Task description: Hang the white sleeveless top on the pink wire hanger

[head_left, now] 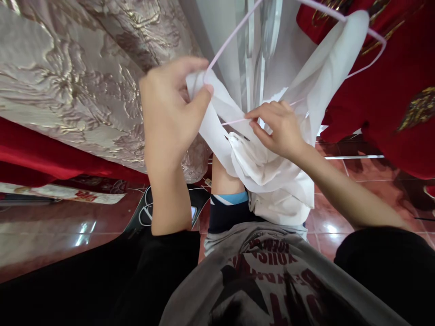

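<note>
A white garment (272,172) hangs in folds in front of my body, draped over a thin pale pink wire hanger (231,40). My left hand (170,108) is closed, pinching a corner of the white cloth together with the left end of the hanger. Lower and to the right, my right hand (278,127) pinches the hanger's bottom wire where the cloth passes over it. The hanger's right shoulder (374,34) sticks out past the cloth near the top right.
A heavy silver embossed curtain (74,77) fills the upper left. Red cloth with gold embroidery (390,99) hangs at the right. Below lies a glossy red tiled floor (50,231), with a black object and white cable (146,213) near my knee.
</note>
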Motion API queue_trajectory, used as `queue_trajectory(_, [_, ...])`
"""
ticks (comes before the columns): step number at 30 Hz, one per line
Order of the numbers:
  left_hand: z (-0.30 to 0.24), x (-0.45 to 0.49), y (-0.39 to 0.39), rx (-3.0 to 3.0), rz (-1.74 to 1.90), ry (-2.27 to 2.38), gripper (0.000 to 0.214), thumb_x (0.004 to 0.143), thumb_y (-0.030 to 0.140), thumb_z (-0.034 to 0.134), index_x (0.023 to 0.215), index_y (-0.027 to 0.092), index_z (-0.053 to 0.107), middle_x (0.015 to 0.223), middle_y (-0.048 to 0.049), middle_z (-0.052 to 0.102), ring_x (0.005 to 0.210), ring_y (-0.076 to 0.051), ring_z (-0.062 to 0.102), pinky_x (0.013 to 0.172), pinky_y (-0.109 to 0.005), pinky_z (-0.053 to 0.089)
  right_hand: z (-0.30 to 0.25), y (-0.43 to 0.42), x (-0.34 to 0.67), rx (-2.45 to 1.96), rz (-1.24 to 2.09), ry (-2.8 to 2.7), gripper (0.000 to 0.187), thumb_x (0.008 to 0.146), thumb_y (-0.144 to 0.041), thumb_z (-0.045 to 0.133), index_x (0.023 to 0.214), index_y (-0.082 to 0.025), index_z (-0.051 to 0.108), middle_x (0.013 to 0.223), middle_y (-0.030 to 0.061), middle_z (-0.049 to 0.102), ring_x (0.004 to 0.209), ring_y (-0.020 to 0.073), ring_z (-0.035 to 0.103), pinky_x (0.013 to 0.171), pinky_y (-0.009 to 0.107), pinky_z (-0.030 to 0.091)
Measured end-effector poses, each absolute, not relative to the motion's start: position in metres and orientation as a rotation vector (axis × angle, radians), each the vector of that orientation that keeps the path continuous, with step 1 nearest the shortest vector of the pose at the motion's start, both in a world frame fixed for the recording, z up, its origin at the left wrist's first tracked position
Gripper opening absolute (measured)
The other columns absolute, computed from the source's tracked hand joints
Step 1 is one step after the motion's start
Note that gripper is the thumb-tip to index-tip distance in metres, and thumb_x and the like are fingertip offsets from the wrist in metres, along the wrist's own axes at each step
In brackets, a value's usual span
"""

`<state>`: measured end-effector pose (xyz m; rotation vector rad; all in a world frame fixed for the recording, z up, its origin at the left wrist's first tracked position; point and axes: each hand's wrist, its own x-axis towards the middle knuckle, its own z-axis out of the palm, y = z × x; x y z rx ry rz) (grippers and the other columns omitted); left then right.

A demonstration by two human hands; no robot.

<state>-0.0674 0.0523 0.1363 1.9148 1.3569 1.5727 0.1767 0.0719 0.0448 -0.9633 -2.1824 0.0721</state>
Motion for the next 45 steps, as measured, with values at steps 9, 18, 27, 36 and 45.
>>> queue_trajectory(9, [0.101,-0.040,0.025,1.653,2.084,1.106,0.029,0.094,0.009,0.065,0.121,0.017,0.065,0.128,-0.0061,0.067,0.110,-0.019,0.072,0.082,-0.026,0.060,0.037,0.052,0.164,-0.966,0.097,-1.998,0.032,0.111,-0.037,0.043,0.105,-0.023,0.071,0.094,0.0036,0.073,0.088,0.0191,0.061,0.099,0.041,0.040])
queue_trajectory(18, [0.013,-0.001,0.005,1.326,2.248,1.163,0.051,0.090,0.032,0.080,0.134,0.026,0.056,0.142,-0.0097,0.060,0.137,-0.027,0.060,0.120,-0.044,0.047,0.020,0.039,0.130,-1.013,-0.007,-1.815,0.029,0.111,-0.031,0.044,0.103,-0.024,0.071,0.096,0.0025,0.076,0.085,0.0181,0.060,0.088,0.038,0.037])
queue_trajectory(27, [0.070,-0.030,0.003,1.271,1.922,1.290,0.019,0.085,0.029,0.085,0.074,0.017,0.074,0.069,0.0003,0.064,0.066,-0.016,0.062,0.070,-0.030,0.054,0.023,0.037,0.134,-0.994,0.025,-1.819,0.027,0.110,-0.032,0.045,0.103,-0.025,0.071,0.094,0.0016,0.074,0.085,0.0173,0.059,0.094,0.039,0.039])
queue_trajectory(36, [0.099,-0.068,0.016,0.796,1.931,0.661,0.005,0.094,0.023,0.071,0.089,0.022,0.072,0.085,0.0003,0.073,0.085,-0.012,0.070,0.080,-0.022,0.059,0.029,0.035,0.140,-0.943,0.078,-1.844,0.026,0.110,-0.032,0.047,0.108,-0.025,0.073,0.095,0.0016,0.074,0.088,0.0173,0.061,0.094,0.040,0.042])
queue_trajectory(45, [0.092,-0.085,0.013,0.915,1.788,0.839,0.039,0.079,0.044,0.083,0.114,0.029,0.075,0.128,0.0014,0.077,0.142,-0.027,0.059,0.117,-0.040,0.057,0.032,0.035,0.154,-0.982,0.100,-1.894,0.026,0.110,-0.031,0.046,0.106,-0.024,0.071,0.091,0.0015,0.072,0.090,0.0179,0.062,0.097,0.041,0.043])
